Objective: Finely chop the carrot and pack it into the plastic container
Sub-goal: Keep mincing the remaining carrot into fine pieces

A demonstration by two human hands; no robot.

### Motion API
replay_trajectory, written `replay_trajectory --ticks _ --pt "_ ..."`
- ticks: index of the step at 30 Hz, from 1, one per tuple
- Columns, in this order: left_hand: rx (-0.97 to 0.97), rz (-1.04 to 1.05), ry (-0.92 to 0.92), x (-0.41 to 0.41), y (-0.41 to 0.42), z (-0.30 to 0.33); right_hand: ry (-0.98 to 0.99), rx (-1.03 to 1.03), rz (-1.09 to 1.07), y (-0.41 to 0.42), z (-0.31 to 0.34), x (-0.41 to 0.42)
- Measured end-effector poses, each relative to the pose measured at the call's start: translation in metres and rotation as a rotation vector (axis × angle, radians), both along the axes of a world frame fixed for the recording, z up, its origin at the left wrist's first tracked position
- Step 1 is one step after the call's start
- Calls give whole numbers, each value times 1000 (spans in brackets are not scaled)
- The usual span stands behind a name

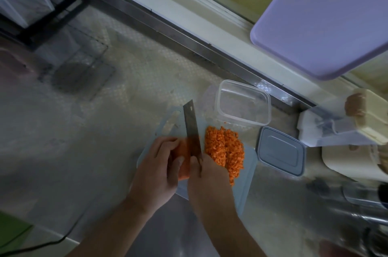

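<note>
Left side is a murky blur, a dark rack (52, 11) barely readable; the left hand (159, 164) curls over the carrot chunk (183, 156) on the pale cutting board (247, 170), half hiding it. Right hand (206, 175) grips the cleaver (192, 128), its handle buried in the fist. Chopped carrot pile (225, 151) sits beside the blade, empty plastic container (243, 103) just behind, grey lid (280, 150) right; no legible writing anywhere.

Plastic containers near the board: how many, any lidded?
1: the clear container sits open and empty just beyond the chopped carrot. Its grey lid lies apart on the counter, to the right of the cutting board. Blurred tubs at far left may be others.
</note>
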State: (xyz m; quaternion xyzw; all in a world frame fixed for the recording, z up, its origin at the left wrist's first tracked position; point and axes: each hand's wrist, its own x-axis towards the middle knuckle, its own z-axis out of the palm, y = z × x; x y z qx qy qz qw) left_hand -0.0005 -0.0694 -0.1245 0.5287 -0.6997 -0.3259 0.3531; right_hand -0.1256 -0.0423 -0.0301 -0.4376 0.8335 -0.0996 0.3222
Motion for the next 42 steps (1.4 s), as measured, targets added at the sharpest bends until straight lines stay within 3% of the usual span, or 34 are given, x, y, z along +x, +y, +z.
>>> replay_trajectory --ticks 17,26,42 --pt "-22 28 -5 -1 2 -3 40 133 183 31 27 2" --pt "-2 36 7 0 2 -2 1 239 137 16 23 12" --pt "27 47 43 -1 3 -1 -141 24 84 23 -1 1"
